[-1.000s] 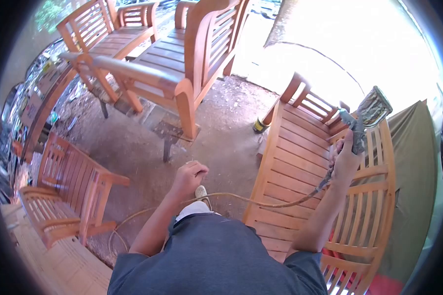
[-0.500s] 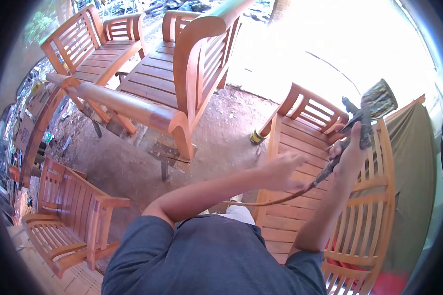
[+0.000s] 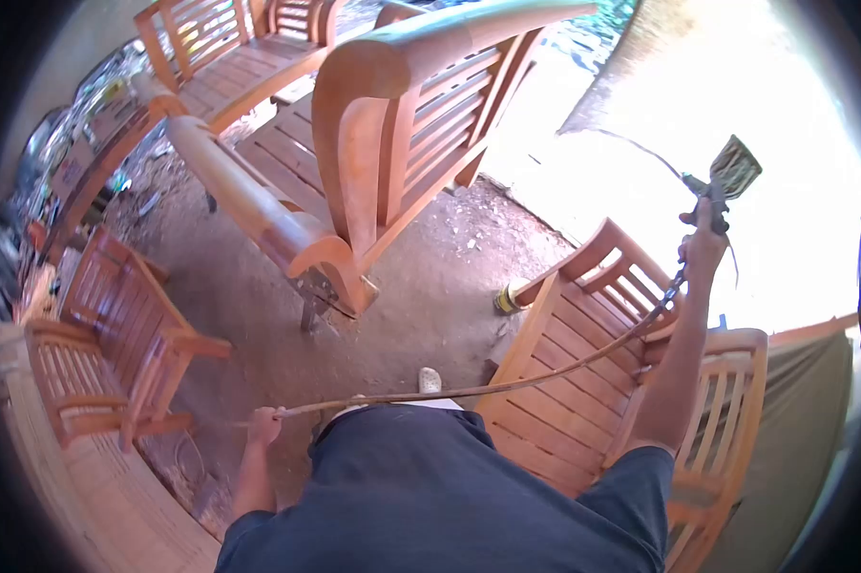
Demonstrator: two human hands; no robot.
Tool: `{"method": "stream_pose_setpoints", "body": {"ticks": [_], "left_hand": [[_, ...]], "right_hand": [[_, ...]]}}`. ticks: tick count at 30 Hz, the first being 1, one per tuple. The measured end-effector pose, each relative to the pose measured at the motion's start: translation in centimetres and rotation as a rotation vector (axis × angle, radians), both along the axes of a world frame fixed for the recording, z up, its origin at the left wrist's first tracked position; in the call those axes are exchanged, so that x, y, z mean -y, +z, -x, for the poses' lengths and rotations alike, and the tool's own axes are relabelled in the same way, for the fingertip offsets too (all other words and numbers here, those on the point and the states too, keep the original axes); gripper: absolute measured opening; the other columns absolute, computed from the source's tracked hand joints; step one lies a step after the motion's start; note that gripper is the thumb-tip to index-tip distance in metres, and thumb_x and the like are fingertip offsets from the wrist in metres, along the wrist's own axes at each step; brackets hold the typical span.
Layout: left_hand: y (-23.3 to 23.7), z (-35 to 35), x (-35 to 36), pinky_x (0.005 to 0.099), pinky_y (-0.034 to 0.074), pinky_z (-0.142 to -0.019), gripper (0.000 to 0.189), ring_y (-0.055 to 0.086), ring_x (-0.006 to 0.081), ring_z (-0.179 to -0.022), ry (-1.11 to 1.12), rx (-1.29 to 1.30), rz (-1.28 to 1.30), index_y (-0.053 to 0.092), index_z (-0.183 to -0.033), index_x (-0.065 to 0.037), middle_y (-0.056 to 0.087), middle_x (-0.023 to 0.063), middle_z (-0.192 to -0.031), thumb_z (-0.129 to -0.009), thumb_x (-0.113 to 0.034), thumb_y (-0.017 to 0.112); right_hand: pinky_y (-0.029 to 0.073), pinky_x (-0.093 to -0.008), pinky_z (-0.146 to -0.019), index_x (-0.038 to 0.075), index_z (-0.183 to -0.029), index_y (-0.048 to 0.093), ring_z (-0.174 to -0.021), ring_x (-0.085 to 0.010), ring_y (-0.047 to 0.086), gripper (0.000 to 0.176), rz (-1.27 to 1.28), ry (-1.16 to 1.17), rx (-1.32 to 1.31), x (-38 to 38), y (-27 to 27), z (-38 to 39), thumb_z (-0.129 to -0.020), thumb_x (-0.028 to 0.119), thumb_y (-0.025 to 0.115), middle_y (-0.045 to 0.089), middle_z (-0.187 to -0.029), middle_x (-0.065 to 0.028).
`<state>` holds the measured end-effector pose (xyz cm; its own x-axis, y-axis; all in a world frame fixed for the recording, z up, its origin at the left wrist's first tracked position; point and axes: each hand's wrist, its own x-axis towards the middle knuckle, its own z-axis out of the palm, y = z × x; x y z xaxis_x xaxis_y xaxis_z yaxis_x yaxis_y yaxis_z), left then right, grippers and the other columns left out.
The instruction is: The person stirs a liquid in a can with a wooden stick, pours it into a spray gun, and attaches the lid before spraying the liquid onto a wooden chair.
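My right hand (image 3: pixel 703 244), arm stretched up and to the right, is closed around a spray gun (image 3: pixel 717 208). A paint-stained cup (image 3: pixel 736 168) sits at the gun's far end. From the gun a hose (image 3: pixel 535 382) runs down and across in front of my body. My left hand (image 3: pixel 265 426), low on the left, grips that hose. Under the hose on the right stands a slatted wooden bench (image 3: pixel 569 392), its armrest just below the gun.
A large wooden bench (image 3: pixel 373 143) stands ahead, with another bench (image 3: pixel 249 72) behind it. To the left a wooden chair (image 3: pixel 130 344) lies tilted. A small tin (image 3: pixel 508 299) stands beside the right bench. Olive cloth (image 3: pixel 798 430) hangs at the right.
My left hand has moved from near the gun far to the left, drawing the hose out across my body. My right hand has carried the spray gun slightly farther away. The view has shifted.
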<state>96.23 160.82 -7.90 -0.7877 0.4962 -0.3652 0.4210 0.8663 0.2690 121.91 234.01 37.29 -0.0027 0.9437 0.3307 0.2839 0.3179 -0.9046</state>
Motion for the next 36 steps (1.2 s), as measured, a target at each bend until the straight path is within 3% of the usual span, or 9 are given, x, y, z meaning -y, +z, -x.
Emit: {"method": "stream_pose_setpoints", "body": {"ticks": [3,6,8,12,16,21,28,29,36], "left_hand": [[4.4,-5.5,-2.1,0.0533,0.045,-0.066,0.04,0.06,0.0443,-0.073,0.238,-0.178,-0.148,0.057,-0.066,-0.002,0.061,0.023,-0.074,-0.092,-0.032,0.059],[7.2,-10.1,-5.2,0.0537,0.041,-0.06,0.043,0.057,0.0455,-0.069,0.263,-0.281,-0.142,0.049,-0.062,-0.003,0.058,0.0226,-0.069,-0.093,-0.032,0.059],[8.0,-12.5,-6.8,0.0536,0.041,-0.059,0.043,0.057,0.0453,-0.068,0.304,-0.278,-0.114,0.049,-0.063,-0.004,0.058,0.0218,-0.068,-0.093,-0.033,0.059],[8.0,-16.2,-7.6,0.0528,0.041,-0.058,0.042,0.057,0.0448,-0.067,0.394,-0.268,-0.025,0.051,-0.064,-0.005,0.058,0.021,-0.068,-0.092,-0.035,0.06],[8.3,-17.3,-7.1,0.0527,0.041,-0.058,0.041,0.057,0.0448,-0.067,0.426,-0.361,-0.069,0.054,-0.065,-0.005,0.059,0.0212,-0.068,-0.093,-0.036,0.059],[9.9,-17.3,-7.5,0.0528,0.041,-0.059,0.042,0.057,0.0451,-0.067,0.456,-0.35,0.042,0.054,-0.065,-0.004,0.059,0.0218,-0.068,-0.093,-0.034,0.059],[9.0,-16.9,-6.1,0.0506,0.042,-0.06,0.04,0.058,0.0441,-0.072,0.443,-0.344,-0.056,0.057,-0.069,-0.003,0.06,0.0225,-0.071,-0.093,-0.035,0.059],[9.5,-16.9,-6.4,0.0502,0.043,-0.061,0.04,0.059,0.0437,-0.072,0.44,-0.336,-0.065,0.058,-0.07,-0.003,0.06,0.0223,-0.072,-0.094,-0.035,0.059],[11.0,-18.0,-7.1,0.0487,0.044,-0.062,0.038,0.061,0.0417,-0.074,0.515,-0.192,-0.091,0.061,-0.075,-0.002,0.061,0.0228,-0.075,-0.095,-0.034,0.058]], "right_hand": [[0.034,-0.025,-0.044,-0.002,-0.111,0.065,-0.047,-0.0039,0.042,0.038,-0.017,0.102,0.071,-7.2,-7.5,2.1,-0.095,0.032,0.061,0.062,-0.069,-0.0038],[0.04,-0.0246,-0.056,0.003,-0.118,0.066,-0.06,-0.0048,0.05,0.033,-0.053,0.231,0.158,-12.1,-13.6,4.1,-0.096,0.027,0.059,0.062,-0.072,-0.002],[0.041,-0.0257,-0.056,-0.002,-0.092,0.069,-0.06,-0.0077,0.053,0.033,-0.125,0.308,0.073,-12.9,-16.0,6.3,-0.095,0.03,0.062,0.064,-0.069,-0.0029],[0.041,-0.0265,-0.058,-0.001,-0.088,0.068,-0.062,-0.0089,0.053,0.03,-0.119,0.361,0.146,-15.1,-18.8,9.2,-0.096,0.027,0.061,0.06,-0.067,-0.0012],[0.032,-0.0261,-0.044,0.006,-0.07,0.058,-0.049,-0.0048,0.041,0.035,0.076,0.452,0.207,-15.8,-21.1,10.0,-0.095,0.03,0.063,0.047,-0.056,0.0038],[0.029,-0.0227,-0.041,0.007,-0.075,0.059,-0.047,-0.0027,0.04,0.029,0.238,0.634,0.18,-11.4,-21.2,8.7,-0.094,0.027,0.064,0.045,-0.056,0.0056],[0.031,-0.0202,-0.043,0.007,-0.081,0.061,-0.049,-0.0026,0.044,0.02,0.382,0.809,0.248,-6.4,-20.2,6.8,-0.094,0.022,0.064,0.051,-0.062,0.0051],[0.037,-0.024,-0.054,0.004,-0.082,0.063,-0.061,-0.0038,0.045,0.024,0.438,0.851,0.275,-5.7,-19.3,6.7,-0.092,0.025,0.067,0.051,-0.066,0.0062],[0.039,-0.0219,-0.061,0.001,-0.11,0.067,-0.069,-0.0026,0.046,0.028,0.418,1.084,0.388,-1.8,-17.4,7.1,-0.092,0.023,0.067,0.057,-0.075,0.0053]]}}
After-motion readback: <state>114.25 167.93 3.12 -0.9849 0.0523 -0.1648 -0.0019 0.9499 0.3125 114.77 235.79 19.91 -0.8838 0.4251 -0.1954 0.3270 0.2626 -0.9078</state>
